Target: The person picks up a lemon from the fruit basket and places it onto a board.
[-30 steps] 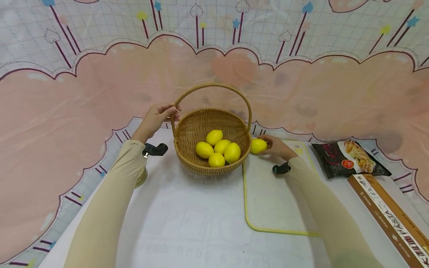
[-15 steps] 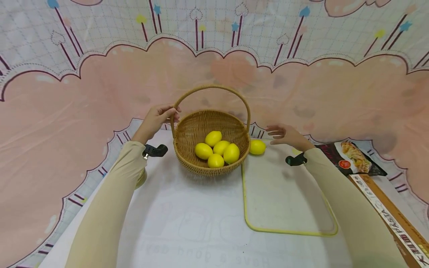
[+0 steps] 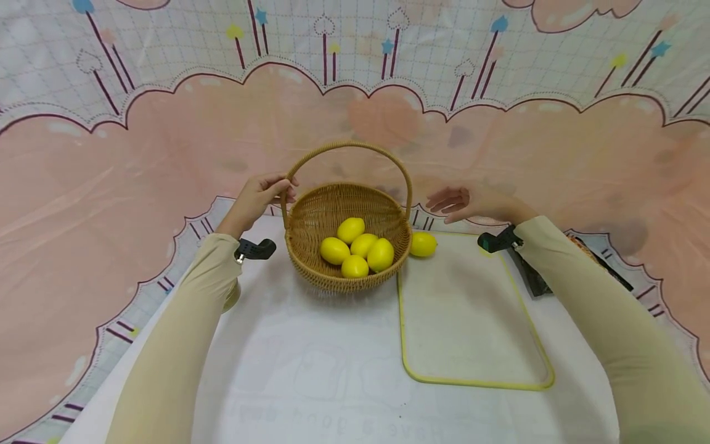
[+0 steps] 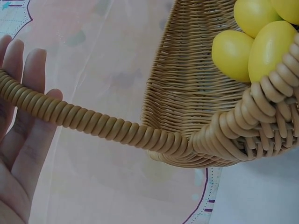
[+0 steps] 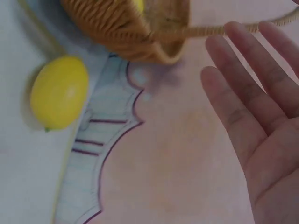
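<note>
A brown wicker basket [image 3: 310, 216] with a tall arched handle stands on the white table, tilted toward me. Several yellow lemons [image 3: 351, 230] lie inside it. At the left side of the handle [image 3: 409, 191], my left hand [image 3: 257, 197] holds on, its fingers [image 4: 35, 70] behind the wrapped cane; the thumb is outside the left wrist view. One more lemon [image 3: 424, 245] rests beside the basket's right rim, at the corner of a yellow-edged cutting board [image 3: 471, 327]. My right hand [image 3: 477, 205] hovers above and behind that lemon, fingers spread, touching nothing.
A dark food packet [image 3: 535, 280] lies at the right, mostly covered by my right sleeve. Some round object [image 3: 232, 296] is partly hidden behind the left forearm. A patterned pink cloth [image 3: 222, 135] hangs behind the table.
My right hand has let go of the lemon beside the basket, drawn back to the right, then risen above the board. The left hand still holds the handle.
</note>
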The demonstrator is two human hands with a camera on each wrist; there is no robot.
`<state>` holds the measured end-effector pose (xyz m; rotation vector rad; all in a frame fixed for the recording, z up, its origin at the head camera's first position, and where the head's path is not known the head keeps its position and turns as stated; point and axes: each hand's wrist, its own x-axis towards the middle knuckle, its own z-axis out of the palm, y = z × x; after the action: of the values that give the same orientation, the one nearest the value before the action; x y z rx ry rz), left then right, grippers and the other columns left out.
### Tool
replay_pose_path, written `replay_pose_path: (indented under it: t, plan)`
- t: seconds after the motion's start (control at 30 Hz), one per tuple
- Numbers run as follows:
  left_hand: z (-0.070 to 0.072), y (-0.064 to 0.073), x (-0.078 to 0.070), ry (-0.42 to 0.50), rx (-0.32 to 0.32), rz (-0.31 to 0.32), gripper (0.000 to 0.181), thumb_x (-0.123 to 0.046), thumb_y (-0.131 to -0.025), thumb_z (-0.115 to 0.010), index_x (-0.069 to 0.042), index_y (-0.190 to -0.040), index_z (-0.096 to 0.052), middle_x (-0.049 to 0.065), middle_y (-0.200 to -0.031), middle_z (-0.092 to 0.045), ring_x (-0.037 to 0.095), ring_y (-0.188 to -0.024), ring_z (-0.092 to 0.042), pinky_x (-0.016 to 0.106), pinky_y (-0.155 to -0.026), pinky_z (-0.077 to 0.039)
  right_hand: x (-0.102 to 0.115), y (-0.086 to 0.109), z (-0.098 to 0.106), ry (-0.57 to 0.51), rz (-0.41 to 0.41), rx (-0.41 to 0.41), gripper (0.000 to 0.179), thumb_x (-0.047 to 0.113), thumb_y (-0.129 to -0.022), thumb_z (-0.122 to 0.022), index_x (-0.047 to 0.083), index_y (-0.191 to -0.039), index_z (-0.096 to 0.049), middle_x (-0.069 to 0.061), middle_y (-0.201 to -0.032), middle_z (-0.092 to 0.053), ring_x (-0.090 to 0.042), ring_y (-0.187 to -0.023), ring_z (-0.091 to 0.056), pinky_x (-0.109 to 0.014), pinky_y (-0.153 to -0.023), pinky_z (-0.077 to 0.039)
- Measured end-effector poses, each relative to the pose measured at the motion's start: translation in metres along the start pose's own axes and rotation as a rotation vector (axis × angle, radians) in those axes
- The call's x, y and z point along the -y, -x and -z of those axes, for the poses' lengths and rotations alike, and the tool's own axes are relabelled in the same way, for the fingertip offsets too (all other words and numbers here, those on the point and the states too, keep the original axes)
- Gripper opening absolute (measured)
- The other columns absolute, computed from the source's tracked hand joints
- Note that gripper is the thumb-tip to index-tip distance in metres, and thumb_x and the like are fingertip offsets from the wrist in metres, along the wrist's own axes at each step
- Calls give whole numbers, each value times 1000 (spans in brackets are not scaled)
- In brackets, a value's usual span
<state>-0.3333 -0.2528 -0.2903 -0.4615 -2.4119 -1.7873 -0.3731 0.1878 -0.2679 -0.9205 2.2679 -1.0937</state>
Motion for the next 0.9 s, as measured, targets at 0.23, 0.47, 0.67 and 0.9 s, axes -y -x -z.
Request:
replay_pose_path:
  t: [0.23,0.47,0.67,0.9]
  plan:
    - [-1,3,-2,-19,-5,7,28,-21,-98,-48,2,-107,-60,-9,-75,-63,5,-73,-64,18,-72,-54,39,-24,-14,68,43,185,52,8,-87,-66,-2,-133,-45,-18,-134,-51,-31,-125,-49,-38,-103,-44]
    - [0,4,-2,-28,-3,8,27,-22,-98,-48,0,-107,-61,-9,-75,-63,4,-72,-64,22,-74,-55,56,-59,-38,100,63,291,57,16,-83,-72,2,-133,-47,-16,-136,-50,-32,-127,-47,-38,-104,-44]
    - [0,6,-2,-12,3,-6,26,-21,-98,-49,0,-106,-62,-9,-74,-63,4,-71,-64,25,-74,-56,55,-89,-57,103,32,347,55,11,-83,-70,4,-133,-48,-19,-134,-51,-30,-122,-51,-37,-101,-46]
    - [1,7,-4,-9,10,-4,23,-22,-98,-49,-3,-104,-62,-9,-74,-63,4,-72,-64,23,-73,-55,49,-108,-69,142,-63,381,54,8,-84,-68,-1,-133,-47,-18,-131,-53,-30,-118,-53,-35,-98,-47]
